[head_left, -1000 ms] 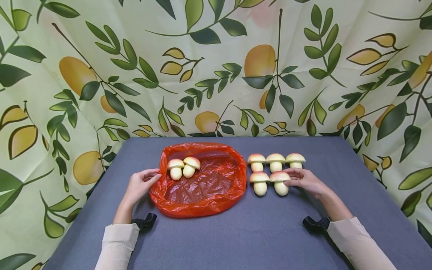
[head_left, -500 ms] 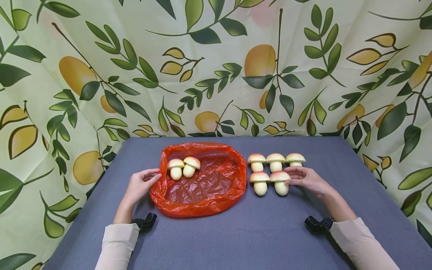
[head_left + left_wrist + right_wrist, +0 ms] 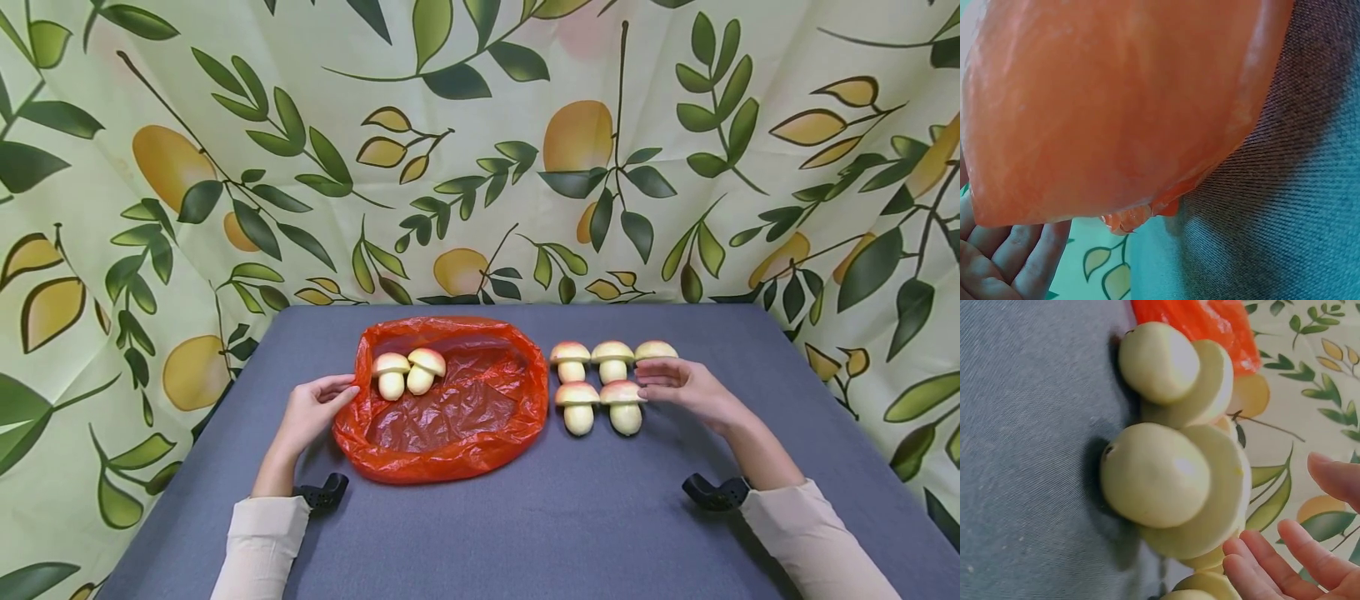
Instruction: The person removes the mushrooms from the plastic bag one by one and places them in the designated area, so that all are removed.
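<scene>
Two mushrooms (image 3: 421, 379) lie inside the red bag (image 3: 442, 467) at ten o'clock, five more (image 3: 578, 417) outside at three. The left hand (image 3: 309, 408) touches its rim (image 3: 363, 367) at nine o'clock; whether it pinches, I cannot tell. The right hand (image 3: 696, 396) has thumb and fingers apart beside that group's four-o'clock mushroom (image 3: 626, 418).

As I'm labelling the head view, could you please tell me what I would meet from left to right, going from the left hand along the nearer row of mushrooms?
Left hand, red bag, left near mushroom, right near mushroom, right hand.
</scene>
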Motion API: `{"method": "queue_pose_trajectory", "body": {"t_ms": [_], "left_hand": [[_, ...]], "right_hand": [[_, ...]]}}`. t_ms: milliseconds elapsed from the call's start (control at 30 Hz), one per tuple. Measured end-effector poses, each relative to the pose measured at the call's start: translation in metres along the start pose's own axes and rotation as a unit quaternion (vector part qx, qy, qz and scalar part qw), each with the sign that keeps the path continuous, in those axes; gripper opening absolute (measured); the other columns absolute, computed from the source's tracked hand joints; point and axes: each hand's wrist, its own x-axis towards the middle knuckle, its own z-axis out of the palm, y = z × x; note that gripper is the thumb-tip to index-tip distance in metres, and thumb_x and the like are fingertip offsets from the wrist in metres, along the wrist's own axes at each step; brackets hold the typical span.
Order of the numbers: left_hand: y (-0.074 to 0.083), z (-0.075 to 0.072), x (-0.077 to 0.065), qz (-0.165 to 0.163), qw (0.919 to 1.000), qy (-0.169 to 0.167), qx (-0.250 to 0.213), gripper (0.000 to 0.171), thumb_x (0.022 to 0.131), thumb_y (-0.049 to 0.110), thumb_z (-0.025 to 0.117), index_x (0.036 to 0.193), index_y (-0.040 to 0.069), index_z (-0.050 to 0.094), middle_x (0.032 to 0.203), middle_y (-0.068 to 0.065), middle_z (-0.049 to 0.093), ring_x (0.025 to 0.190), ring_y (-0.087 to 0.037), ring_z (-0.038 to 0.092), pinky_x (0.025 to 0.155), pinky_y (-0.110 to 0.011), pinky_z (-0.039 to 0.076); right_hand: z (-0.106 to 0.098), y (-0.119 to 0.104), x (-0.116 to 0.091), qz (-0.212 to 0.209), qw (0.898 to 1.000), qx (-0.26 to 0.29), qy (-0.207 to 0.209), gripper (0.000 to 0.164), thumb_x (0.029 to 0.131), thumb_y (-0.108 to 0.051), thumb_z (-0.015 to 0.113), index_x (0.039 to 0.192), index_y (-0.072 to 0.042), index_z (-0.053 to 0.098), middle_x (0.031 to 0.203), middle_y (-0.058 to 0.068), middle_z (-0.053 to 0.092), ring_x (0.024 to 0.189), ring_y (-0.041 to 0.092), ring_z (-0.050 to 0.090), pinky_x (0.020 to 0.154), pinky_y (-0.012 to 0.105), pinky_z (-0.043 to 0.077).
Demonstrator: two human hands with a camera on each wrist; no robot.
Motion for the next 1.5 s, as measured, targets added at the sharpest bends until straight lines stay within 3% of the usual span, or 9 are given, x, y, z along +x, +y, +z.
{"method": "queue_pose_trajectory", "body": {"t_ms": [133,267,567,667,800,1133,1500], "left_hand": [[0.0,-0.001,-0.001,-0.001,1.0,-0.002,0.001,0.038,0.092,0.02,0.065,0.12,-0.006,0.063,0.112,-0.027,0.069,0.078,0.018,0.055,0.073,-0.007,0.048],[0.001,-0.001,-0.001,-0.005,1.0,-0.005,0.006,0.04,0.092,0.022,0.065,0.121,-0.006,0.063,0.112,-0.026,0.069,0.078,0.019,0.055,0.072,-0.007,0.048],[0.001,-0.001,-0.001,-0.004,0.9999,-0.009,0.005,0.04,0.092,0.022,0.065,0.121,-0.005,0.063,0.112,-0.026,0.069,0.078,0.018,0.056,0.072,-0.007,0.049],[0.002,-0.001,-0.001,-0.004,0.9999,-0.011,0.005,0.04,0.092,0.022,0.065,0.121,-0.005,0.063,0.113,-0.026,0.069,0.078,0.018,0.055,0.072,-0.007,0.049],[0.001,-0.001,-0.001,-0.001,0.9999,-0.01,0.005,0.04,0.092,0.022,0.065,0.121,-0.006,0.063,0.112,-0.026,0.069,0.078,0.018,0.055,0.072,-0.007,0.049],[-0.001,0.0,0.0,0.003,1.0,-0.004,0.001,0.037,0.093,0.02,0.065,0.119,-0.006,0.064,0.111,-0.027,0.069,0.078,0.018,0.056,0.072,-0.007,0.049],[-0.002,0.001,0.0,0.012,0.9998,0.0,-0.015,0.035,0.092,0.016,0.064,0.118,-0.007,0.064,0.109,-0.03,0.069,0.078,0.017,0.058,0.071,-0.008,0.049]], "right_hand": [[0.001,-0.005,0.0,-0.018,1.0,0.008,-0.002,0.059,0.091,-0.016,0.066,0.135,0.014,0.041,0.107,-0.019,0.065,0.097,-0.01,0.061,0.082,0.012,0.05],[0.006,-0.011,-0.001,-0.035,0.999,0.023,-0.007,0.056,0.091,-0.014,0.065,0.133,0.015,0.042,0.102,-0.025,0.064,0.098,-0.009,0.062,0.082,0.012,0.051],[0.018,-0.02,0.001,-0.057,0.998,0.033,-0.021,0.051,0.092,-0.012,0.064,0.13,0.015,0.046,0.108,-0.01,0.069,0.098,-0.007,0.064,0.082,0.015,0.053],[0.022,-0.023,0.002,-0.058,0.998,0.02,-0.024,0.05,0.092,-0.013,0.064,0.13,0.015,0.047,0.118,0.013,0.068,0.098,-0.007,0.064,0.082,0.015,0.053],[0.028,-0.027,0.004,-0.056,0.998,0.014,-0.03,0.05,0.093,-0.013,0.063,0.13,0.016,0.046,0.128,0.039,0.053,0.098,-0.008,0.063,0.082,0.014,0.053],[0.044,-0.032,0.01,-0.057,0.997,0.035,-0.041,0.048,0.091,-0.013,0.065,0.127,0.014,0.05,0.128,0.038,0.054,0.097,-0.005,0.065,0.083,0.015,0.053],[0.063,-0.04,0.019,-0.093,0.994,0.035,-0.055,0.047,0.088,-0.01,0.068,0.124,0.015,0.052,0.123,0.037,0.058,0.099,0.0,0.067,0.084,0.015,0.053]]}}
